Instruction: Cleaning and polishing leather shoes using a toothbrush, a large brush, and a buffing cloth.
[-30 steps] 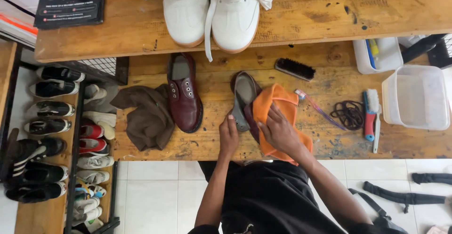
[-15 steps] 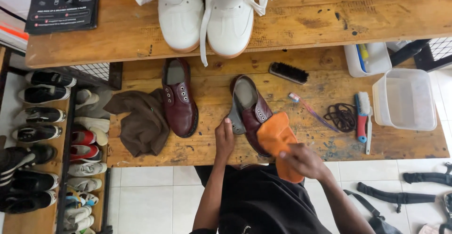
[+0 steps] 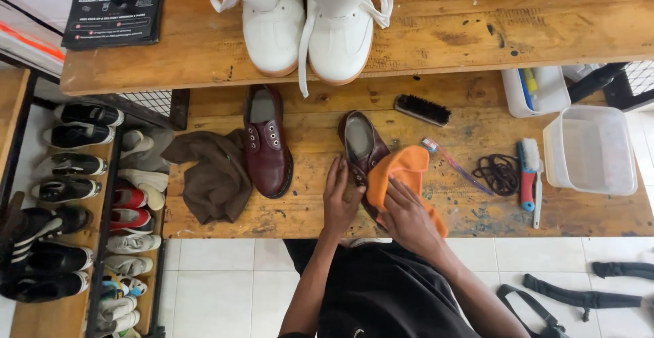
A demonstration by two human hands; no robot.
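A dark red leather shoe (image 3: 361, 144) lies on the wooden workbench (image 3: 306, 208) in front of me. My left hand (image 3: 338, 198) presses on its near left side and steadies it. My right hand (image 3: 407, 217) grips an orange cloth (image 3: 398, 174) and holds it against the shoe's right side and toe. The matching dark red shoe (image 3: 268, 144) stands alone to the left, with nothing touching it. A crumpled brown cloth (image 3: 213, 172) lies beside that shoe.
White high-top boots (image 3: 303, 18) stand on the upper shelf. A black brush (image 3: 422, 110), toothbrush (image 3: 458, 168), black laces (image 3: 497, 172), red-handled brush (image 3: 528, 178) and clear tubs (image 3: 591, 151) lie to the right. A shoe rack (image 3: 75, 202) fills the left.
My right hand pulled the orange cloth down off the shoe toward me, then brought it back up onto the shoe's right side. My left hand stayed on the shoe.
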